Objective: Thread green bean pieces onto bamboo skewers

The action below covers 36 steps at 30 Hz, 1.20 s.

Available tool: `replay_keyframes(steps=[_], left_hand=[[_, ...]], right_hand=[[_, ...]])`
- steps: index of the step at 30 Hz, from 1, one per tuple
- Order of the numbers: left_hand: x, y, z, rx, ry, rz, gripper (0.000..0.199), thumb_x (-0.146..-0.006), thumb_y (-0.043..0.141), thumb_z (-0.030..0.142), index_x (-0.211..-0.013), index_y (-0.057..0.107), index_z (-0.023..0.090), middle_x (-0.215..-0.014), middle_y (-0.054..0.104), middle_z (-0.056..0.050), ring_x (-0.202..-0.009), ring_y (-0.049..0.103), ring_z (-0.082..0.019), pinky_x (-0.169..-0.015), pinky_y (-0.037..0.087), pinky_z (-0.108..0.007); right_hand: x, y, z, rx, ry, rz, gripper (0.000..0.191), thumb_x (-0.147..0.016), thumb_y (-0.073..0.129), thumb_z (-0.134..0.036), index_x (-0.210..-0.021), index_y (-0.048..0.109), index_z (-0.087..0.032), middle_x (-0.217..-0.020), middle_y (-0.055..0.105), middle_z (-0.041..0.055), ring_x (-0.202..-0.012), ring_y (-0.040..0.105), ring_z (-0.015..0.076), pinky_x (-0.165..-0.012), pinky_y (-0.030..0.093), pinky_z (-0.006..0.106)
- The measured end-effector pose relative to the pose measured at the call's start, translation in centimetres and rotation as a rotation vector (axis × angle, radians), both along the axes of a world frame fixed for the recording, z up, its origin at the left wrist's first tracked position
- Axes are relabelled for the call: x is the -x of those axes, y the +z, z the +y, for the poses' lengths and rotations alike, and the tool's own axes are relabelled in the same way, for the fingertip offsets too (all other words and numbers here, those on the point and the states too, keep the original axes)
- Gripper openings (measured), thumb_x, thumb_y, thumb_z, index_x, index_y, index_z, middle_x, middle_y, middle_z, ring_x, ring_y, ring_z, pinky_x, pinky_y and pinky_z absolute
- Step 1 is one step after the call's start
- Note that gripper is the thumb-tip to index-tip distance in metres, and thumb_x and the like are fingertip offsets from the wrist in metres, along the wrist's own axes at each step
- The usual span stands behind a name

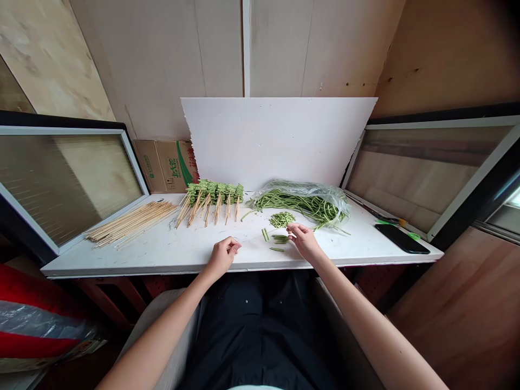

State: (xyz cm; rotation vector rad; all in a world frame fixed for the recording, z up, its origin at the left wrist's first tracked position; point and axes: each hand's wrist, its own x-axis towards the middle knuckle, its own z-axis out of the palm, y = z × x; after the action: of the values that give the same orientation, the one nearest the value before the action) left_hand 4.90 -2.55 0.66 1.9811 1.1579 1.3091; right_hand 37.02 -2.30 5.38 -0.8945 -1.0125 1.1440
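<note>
My left hand (222, 255) is closed in a pinch near the front edge of the white table (162, 260); what it holds is too small to name. To its right, my right hand (303, 239) has its fingers pressed together beside short cut green bean pieces (280, 238), its held item unclear. A faint thin line shows between the hands. Behind the right hand lies a small heap of chopped beans (281, 219). Long green beans (300, 203) lie in a clear plastic bag farther back. Left of them sit bundles of bean pieces on skewers (215, 192).
Loose wooden skewers (130, 222) lie at the table's left. A black phone (401, 239) rests at the right, near scissors (385, 220). A white board (276, 141) and a cardboard box (162, 165) stand behind. Framed glass panels (73, 179) flank both sides.
</note>
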Motion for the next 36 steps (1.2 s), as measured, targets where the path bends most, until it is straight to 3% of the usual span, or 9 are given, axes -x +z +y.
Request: replay_keyframes(steps=[8,16,22,27,36], left_hand=[[0.4,0.4,0.0,0.058,0.043,-0.025,0.024,-0.095,0.061,0.038,-0.079,0.062,0.02,-0.066,0.062,-0.001,-0.059,0.058,-0.015,-0.059,0.043,-0.026],[0.4,0.6,-0.1,0.065,0.044,-0.048,0.022,-0.092,0.062,0.036,-0.077,0.063,0.02,-0.064,0.061,0.0,-0.058,0.057,-0.015,-0.058,0.042,-0.025],[0.4,0.8,-0.3,0.042,0.051,-0.067,0.021,-0.091,0.064,0.035,-0.076,0.063,0.02,-0.063,0.062,-0.001,-0.056,0.057,-0.015,-0.056,0.042,-0.025],[0.4,0.8,-0.3,0.044,0.02,-0.059,0.022,-0.093,0.063,0.035,-0.077,0.065,0.019,-0.063,0.063,-0.001,-0.057,0.06,-0.015,-0.057,0.045,-0.026],[0.5,0.9,-0.4,0.031,0.014,-0.073,0.023,-0.094,0.062,0.035,-0.078,0.064,0.019,-0.064,0.063,-0.001,-0.059,0.06,-0.015,-0.059,0.047,-0.026]], right_hand=[[1.7,0.7,-0.5,-0.042,-0.015,0.02,0.035,-0.062,0.097,-0.05,-0.074,0.08,-0.022,-0.082,0.068,0.0037,-0.08,0.058,0.017,-0.064,0.043,0.028],[2.0,0.3,-0.6,-0.042,-0.053,-0.05,0.039,-0.064,0.094,-0.055,-0.075,0.078,-0.022,-0.082,0.07,0.0042,-0.075,0.057,0.0176,-0.064,0.045,0.031],[2.1,0.3,-0.8,-0.059,-0.06,-0.078,0.042,-0.065,0.093,-0.059,-0.075,0.077,-0.022,-0.083,0.07,0.0055,-0.076,0.058,0.019,-0.063,0.048,0.032],[3.9,0.1,-1.5,-0.054,-0.014,-0.133,0.043,-0.064,0.094,-0.06,-0.075,0.078,-0.021,-0.085,0.072,0.0064,-0.077,0.06,0.0196,-0.065,0.047,0.032],[5.7,0.9,-2.6,-0.108,-0.025,-0.219,0.042,-0.069,0.092,-0.06,-0.075,0.077,-0.021,-0.084,0.072,0.0061,-0.081,0.062,0.0215,-0.073,0.049,0.035]])
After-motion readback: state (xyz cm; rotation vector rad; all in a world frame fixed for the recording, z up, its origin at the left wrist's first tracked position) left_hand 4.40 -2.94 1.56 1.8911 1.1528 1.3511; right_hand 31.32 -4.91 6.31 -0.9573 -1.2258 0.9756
